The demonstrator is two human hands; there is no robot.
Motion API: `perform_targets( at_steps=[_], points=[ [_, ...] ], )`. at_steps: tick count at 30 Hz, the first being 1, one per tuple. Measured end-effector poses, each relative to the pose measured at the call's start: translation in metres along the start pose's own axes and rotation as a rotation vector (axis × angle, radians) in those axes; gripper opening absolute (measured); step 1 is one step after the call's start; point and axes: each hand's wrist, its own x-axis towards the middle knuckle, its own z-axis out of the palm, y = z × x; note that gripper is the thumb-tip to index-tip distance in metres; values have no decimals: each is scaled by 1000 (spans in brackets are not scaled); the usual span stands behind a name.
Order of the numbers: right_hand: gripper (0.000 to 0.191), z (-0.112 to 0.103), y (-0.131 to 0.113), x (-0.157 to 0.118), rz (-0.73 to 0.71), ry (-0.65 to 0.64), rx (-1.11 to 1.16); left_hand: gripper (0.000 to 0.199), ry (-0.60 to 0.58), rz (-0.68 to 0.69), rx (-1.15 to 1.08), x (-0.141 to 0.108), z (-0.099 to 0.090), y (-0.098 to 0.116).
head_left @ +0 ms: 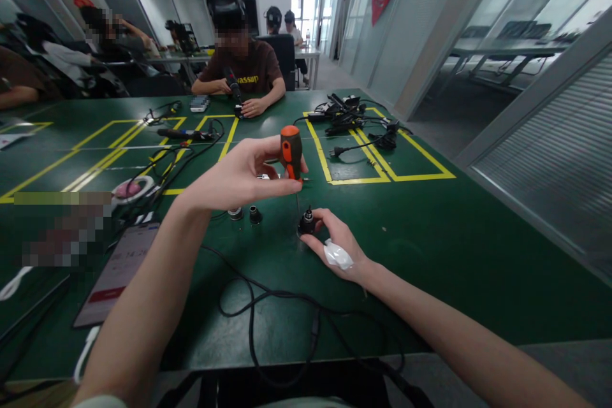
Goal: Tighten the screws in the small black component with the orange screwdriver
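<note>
My left hand (239, 172) is closed round an orange and dark green screwdriver (291, 150), held upright with its thin shaft pointing down. Under it, my right hand (337, 242) pinches a small black round part (306, 223) on the table; the shaft's tip comes down at that part's left side, and whether they touch cannot be made out. White tape or film covers the back of my right hand near the thumb. Left of the black part stand a small black cylindrical piece (255, 215) and a metallic ring-like piece (235, 213), partly below my left hand.
A phone (117, 274) lies at the left beside a tape roll (134, 189). Black cable (287, 295) loops across the near table. A cable pile (342, 111) sits at the back right, a black tool (184, 134) back left. Across the green table (454, 236) a person works.
</note>
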Motion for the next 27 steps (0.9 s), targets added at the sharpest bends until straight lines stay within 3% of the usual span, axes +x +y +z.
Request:
perform_targets(
  at_steps=[3, 7, 12, 15, 18, 21, 24, 27],
  points=[
    [21, 0, -2, 0, 3, 6, -2, 36, -4, 4, 0, -2, -3, 3],
    [21, 0, -4, 0, 8, 11, -9, 78, 14, 50, -41, -6, -3, 7],
    [20, 1, -5, -1, 1, 29, -7, 87, 49, 114, -20, -7, 4, 8],
    [20, 3, -5, -2, -1, 43, -9, 87, 113, 187, 29, -5, 8, 6],
    [21, 4, -5, -2, 5, 43, -6, 78, 65, 312, 67, -2, 8, 3],
    [22, 2, -6, -1, 11, 18, -5, 62, 64, 341, 93, -1, 8, 2],
    [22, 1, -6, -1, 7, 7, -5, 47, 230, 368, 254, -1, 9, 3],
    [22, 1, -6, 0, 6, 12, -7, 48, 365, 422, 392, -2, 10, 5]
  ],
)
